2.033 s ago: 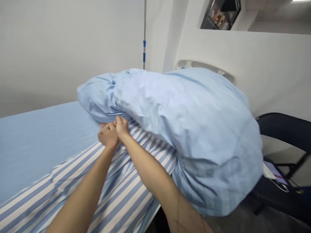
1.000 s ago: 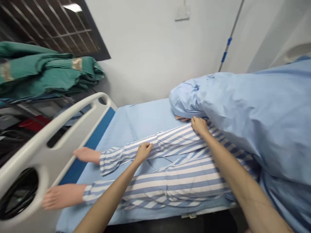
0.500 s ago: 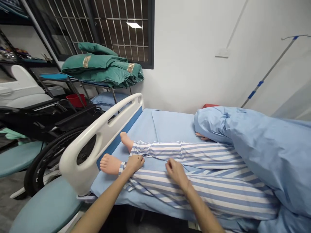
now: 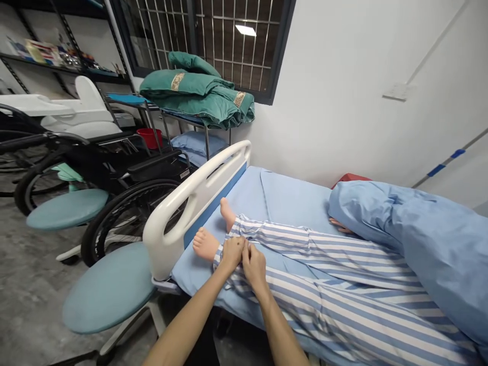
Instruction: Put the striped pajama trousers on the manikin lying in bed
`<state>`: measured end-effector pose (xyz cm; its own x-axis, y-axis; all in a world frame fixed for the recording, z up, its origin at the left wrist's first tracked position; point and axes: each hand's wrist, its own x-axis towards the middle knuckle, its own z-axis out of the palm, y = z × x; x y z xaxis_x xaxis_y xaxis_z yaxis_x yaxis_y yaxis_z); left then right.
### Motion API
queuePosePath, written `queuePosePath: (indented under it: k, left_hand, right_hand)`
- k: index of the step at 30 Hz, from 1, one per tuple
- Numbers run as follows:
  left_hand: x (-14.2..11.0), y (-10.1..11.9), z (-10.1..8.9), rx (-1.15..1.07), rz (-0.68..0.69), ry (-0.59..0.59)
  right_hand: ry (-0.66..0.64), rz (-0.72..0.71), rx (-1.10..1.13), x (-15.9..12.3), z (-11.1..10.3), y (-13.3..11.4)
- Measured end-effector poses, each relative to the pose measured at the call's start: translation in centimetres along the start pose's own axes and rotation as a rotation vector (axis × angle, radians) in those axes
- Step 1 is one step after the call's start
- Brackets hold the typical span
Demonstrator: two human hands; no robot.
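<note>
A manikin in blue-and-white striped trousers [image 4: 328, 284] lies on a bed with a light blue sheet [image 4: 290, 198]. Its bare feet [image 4: 206, 243] point at the white footboard [image 4: 190, 198]. My left hand [image 4: 232, 252] and my right hand [image 4: 254, 265] sit side by side at the near trouser cuff, both closed on the striped cloth by the ankle. A light blue quilt [image 4: 415, 244] is bunched over the manikin's upper body at the right, with one manikin hand [image 4: 340, 226] showing under its edge.
A teal stool [image 4: 109, 287] stands just left of the bed foot, another [image 4: 66, 208] farther left. A black wheelchair [image 4: 125, 178] is parked behind them. Folded green blankets [image 4: 198, 94] rest on a metal cart by the barred window. A drip pole [image 4: 446, 163] leans at the right.
My view swung left from the quilt to the bed foot. Both hands slid down the trouser leg from the waist, and the right hand joined the left at the cuff.
</note>
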<state>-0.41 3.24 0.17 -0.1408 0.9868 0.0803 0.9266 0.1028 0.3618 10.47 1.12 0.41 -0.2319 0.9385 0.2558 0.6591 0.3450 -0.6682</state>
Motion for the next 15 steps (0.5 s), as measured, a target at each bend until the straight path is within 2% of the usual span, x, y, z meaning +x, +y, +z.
queuePosePath:
  k: [3, 7, 12, 15]
  left_hand:
    - [-0.9, 0.0, 0.4, -0.067, -0.06, 0.036]
    - [-2.1, 0.0, 0.8, -0.275, -0.049, 0.097]
    - [-2.5, -0.4, -0.8, -0.678, -0.099, 0.237]
    - [-2.7, -0.6, -1.6, -0.853, -0.11, 0.257]
  right_hand:
    - [-0.015, 0.056, -0.08, -0.1, 0.3, 0.1]
    - [-0.051, 0.081, -0.145, 0.0, 0.2, -0.3]
    - [-0.065, 0.088, -0.183, 0.3, -0.1, -0.5]
    - [-0.066, 0.082, -0.215, 0.3, 0.0, -0.5]
